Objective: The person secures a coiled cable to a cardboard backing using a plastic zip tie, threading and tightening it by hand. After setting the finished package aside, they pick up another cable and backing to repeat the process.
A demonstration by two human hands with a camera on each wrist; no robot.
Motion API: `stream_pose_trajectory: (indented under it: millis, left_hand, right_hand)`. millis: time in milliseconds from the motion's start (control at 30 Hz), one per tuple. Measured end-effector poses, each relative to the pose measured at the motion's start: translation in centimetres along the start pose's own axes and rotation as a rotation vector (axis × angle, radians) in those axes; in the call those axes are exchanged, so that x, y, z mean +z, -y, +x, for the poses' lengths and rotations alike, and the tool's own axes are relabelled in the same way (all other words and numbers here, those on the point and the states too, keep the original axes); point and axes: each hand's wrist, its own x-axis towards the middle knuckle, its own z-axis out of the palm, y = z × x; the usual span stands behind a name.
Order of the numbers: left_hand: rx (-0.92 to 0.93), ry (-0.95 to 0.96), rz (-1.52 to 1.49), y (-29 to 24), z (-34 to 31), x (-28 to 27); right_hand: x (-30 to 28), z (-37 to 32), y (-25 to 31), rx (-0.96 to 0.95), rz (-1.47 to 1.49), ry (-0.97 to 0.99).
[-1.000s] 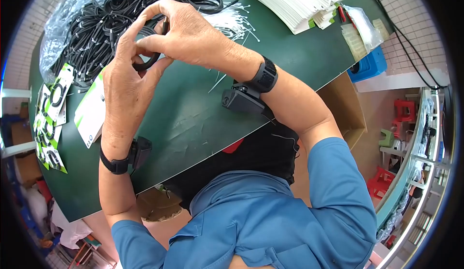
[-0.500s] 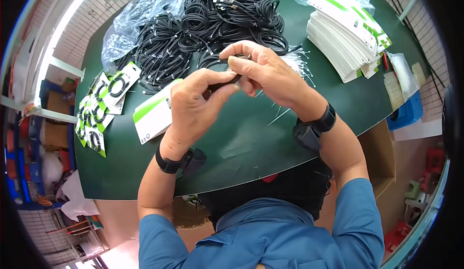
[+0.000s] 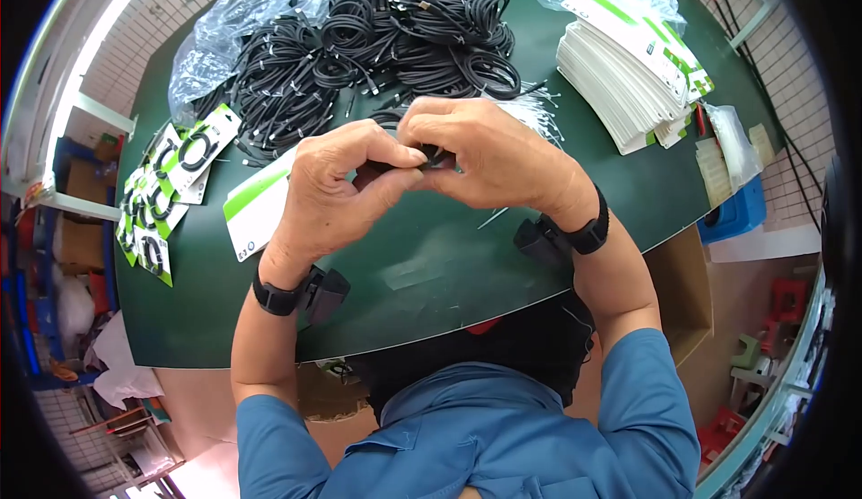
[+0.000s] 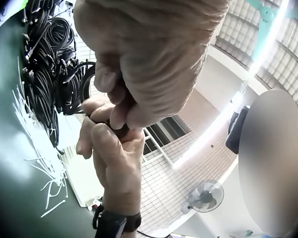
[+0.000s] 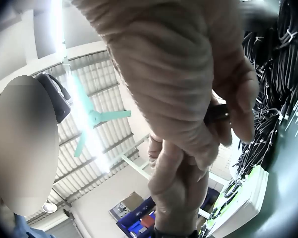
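Note:
Both hands meet over the green table, fingertips close together on a black cable (image 5: 218,112) that is mostly hidden by the fingers. My left hand (image 3: 330,192) pinches it between thumb and forefinger. From the other side, my right hand (image 3: 492,153) grips it with curled fingers. In the left wrist view, a black loop (image 4: 87,82) shows beside the fingers. Just beyond the hands lies a large heap of coiled black cables (image 3: 395,28), and white cable ties (image 3: 537,111) are spread behind the right hand.
Left of the hands lies a stack of white and green cards (image 3: 256,212), with several carded cables (image 3: 166,189) farther left. A tall card stack (image 3: 620,82) stands at the back right. Clear plastic bags (image 3: 211,55) lie behind. A blue bin (image 3: 734,210) sits beyond the right edge.
The head view has swung, so the table sits differently in it. The hands have lowered from a raised position with the cable loop and come together; the right fingers now curl more closely around it.

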Motion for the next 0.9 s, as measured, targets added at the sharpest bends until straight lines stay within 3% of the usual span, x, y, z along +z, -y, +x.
stream_pose_trajectory:
  millis: [67,200,233,333,467,567,633,733,900]
  left_hand:
    - [0.0,0.046,0.055,-0.2,0.2,0.0]
    - [0.162,0.183,0.061,0.1,0.6,-0.1]
    - [0.158,0.185,0.056,0.1,0.6,-0.4]
    - [0.149,0.185,0.059,0.0,0.6,-1.2]
    - [0.064,0.133,0.117,0.0,0.2,-1.8]
    - [0.225,0.1,0.1,0.6,0.0,-1.9]
    - [0.211,0.079,0.113,0.5,-0.4,-2.1]
    - [0.218,0.054,0.074,0.6,-0.8,-2.2]
    - [0.158,0.061,0.114,1.2,-2.1,-2.9]
  right_hand:
    - [-0.7,-0.1,0.2,0.079,0.022,0.21]
    - [-2.2,-0.1,0.5,0.124,0.188,0.381]
    - [-2.5,0.0,0.9,0.122,0.192,0.381]
    - [-2.8,0.3,2.2,0.431,0.452,0.281]
    - [-1.6,0.3,1.0,0.283,0.429,0.182]
    - [-1.3,0.3,1.2,0.171,0.343,0.144]
    - [-0.6,0.6,0.9,0.117,0.309,0.117]
    - [0.5,0.7,-0.4,-0.164,0.144,-0.045]
    - [1.2,0.6,0.2,-0.064,0.175,-0.015]
